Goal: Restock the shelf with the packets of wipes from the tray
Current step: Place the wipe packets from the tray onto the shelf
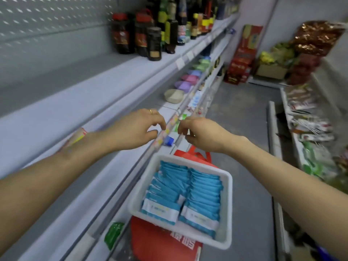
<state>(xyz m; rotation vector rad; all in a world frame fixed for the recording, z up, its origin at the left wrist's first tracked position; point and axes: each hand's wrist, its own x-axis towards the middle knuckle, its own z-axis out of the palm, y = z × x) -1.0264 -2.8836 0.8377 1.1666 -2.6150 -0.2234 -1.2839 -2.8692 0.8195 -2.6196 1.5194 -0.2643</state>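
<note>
White tray [229, 193], 1, on a red bag [150, 242] in the aisle just beside the shelf [56, 119] edge, holds packets of wipes [203, 194] in 2 overlapping rows (print too blurred to read). Left hand [135, 127], ringed, and right hand [199, 134] hover above the shelf lip, fingers loosely curled, gripping nothing; bare shelf board lies left, dark bottles [139, 34] beyond.
</note>
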